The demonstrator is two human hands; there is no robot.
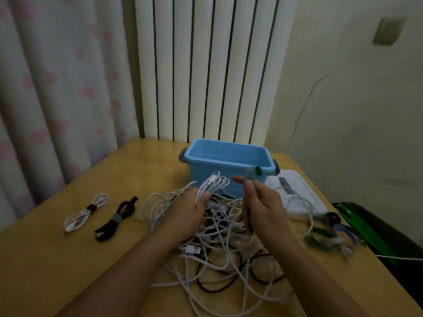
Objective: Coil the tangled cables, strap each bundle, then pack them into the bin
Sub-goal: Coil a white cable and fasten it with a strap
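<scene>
Strapped: white bundle [85,212] and black bundle [116,219], table [45,259] at 9 o'clock. In progress: left hand [190,209] grips white coil [212,183]; right hand [263,202] pinches green strap [253,173]. Outstanding: tangle [217,248] at centre. Bin [229,156], 12 o'clock, holds nothing visible.

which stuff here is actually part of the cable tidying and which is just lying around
Part of the job:
coiled white cable in left hand
green strap in right hand
tangled pile
strapped white bundle
strapped black bundle
spare straps
blue bin

Just lying about:
white device
dark and green object beside the table
</scene>
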